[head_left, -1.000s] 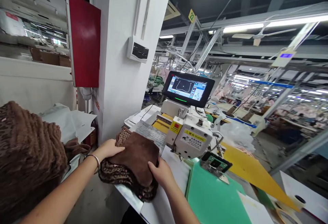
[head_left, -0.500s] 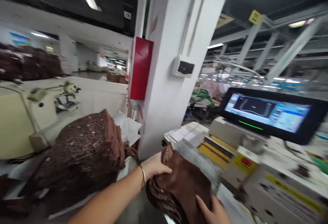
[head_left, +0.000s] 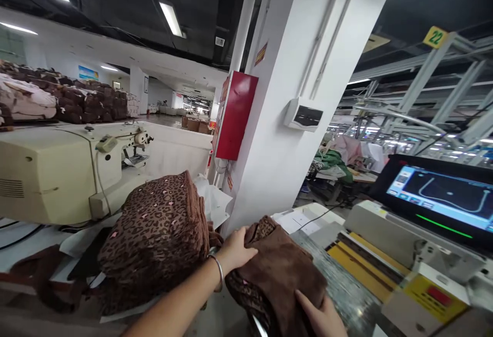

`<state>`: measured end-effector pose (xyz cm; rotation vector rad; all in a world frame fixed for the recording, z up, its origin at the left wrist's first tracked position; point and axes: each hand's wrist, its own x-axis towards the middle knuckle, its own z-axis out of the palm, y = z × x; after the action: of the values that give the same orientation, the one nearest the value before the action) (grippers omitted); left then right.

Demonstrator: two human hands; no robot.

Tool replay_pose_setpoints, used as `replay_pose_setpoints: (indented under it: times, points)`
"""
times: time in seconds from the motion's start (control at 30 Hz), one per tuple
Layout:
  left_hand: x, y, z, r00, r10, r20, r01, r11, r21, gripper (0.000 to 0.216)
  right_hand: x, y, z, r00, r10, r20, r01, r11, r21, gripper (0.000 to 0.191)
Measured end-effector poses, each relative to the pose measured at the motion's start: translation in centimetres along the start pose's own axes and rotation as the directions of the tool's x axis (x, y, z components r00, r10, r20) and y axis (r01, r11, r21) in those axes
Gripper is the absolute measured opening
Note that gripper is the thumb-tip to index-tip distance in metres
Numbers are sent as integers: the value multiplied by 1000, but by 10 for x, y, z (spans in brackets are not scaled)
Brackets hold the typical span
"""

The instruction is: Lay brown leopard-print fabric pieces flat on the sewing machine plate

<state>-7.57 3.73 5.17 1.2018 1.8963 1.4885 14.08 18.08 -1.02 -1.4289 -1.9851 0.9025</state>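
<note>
A folded bundle of brown fabric (head_left: 283,260), plain on top with leopard print showing at its edges, is held between my two hands. My left hand (head_left: 235,249), with a bangle at the wrist, grips its upper left edge, thumb lying on top and fingers hidden behind. My right hand (head_left: 321,314) clasps the lower right side, thumb on the plain face and its other fingers mostly out of sight. Left of my forearm stands a tall stack of leopard-print fabric pieces (head_left: 162,224) with brown fuzzy edges.
A cream sewing machine (head_left: 57,172) is at the left. To the right, a machine with yellow plates (head_left: 360,267) carries a lit screen (head_left: 447,190). A white pillar (head_left: 285,147) with a red box (head_left: 236,116) rises ahead. Papers (head_left: 295,220) lie beyond the bundle.
My view has turned left, so the pillar, screen and fabric stack sit farther right. Both hands still hold the brown fabric bundle, with nearly the same grip.
</note>
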Motion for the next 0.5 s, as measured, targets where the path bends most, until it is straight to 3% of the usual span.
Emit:
replay_pose_setpoints:
  times: [0.07, 0.17, 0.23, 0.27, 0.33, 0.4, 0.47, 0.5]
  points:
    - [-18, 19, -20, 995, 70, -76, -59, 989, 139, 65, -1, -1, 2, 999, 43, 2, -43, 998, -55, 69]
    - [-59, 46, -70, 970, 176, -171, -112, 938, 329, 37, -3, 1, 1, 998, 56, 14, -55, 998, -33, 76]
    - [-79, 53, -116, 871, 274, -408, 32, 798, 602, 38, -4, 2, -2, 998, 59, 25, -60, 998, 4, 81]
    - [-85, 53, -139, 835, 298, -462, 120, 722, 681, 40, -5, 1, -4, 998, 61, 29, -62, 998, 21, 83]
    - [-87, 44, -181, 866, 225, -446, 214, 640, 738, 37, -8, -4, -8, 998, 59, 31, -60, 998, 34, 83]
    - [-85, 32, -208, 942, 87, -323, 184, 673, 716, 30, -16, -12, -12, 998, 56, 16, -57, 998, 32, 79]
    - [-82, 25, -218, 965, 36, -261, 157, 717, 679, 30, -29, -19, -16, 999, 51, -7, -51, 998, 36, 72]
    - [-80, 23, -217, 958, 30, -286, 171, 739, 652, 34, -36, -22, -18, 999, 43, -15, -42, 998, 45, 67]
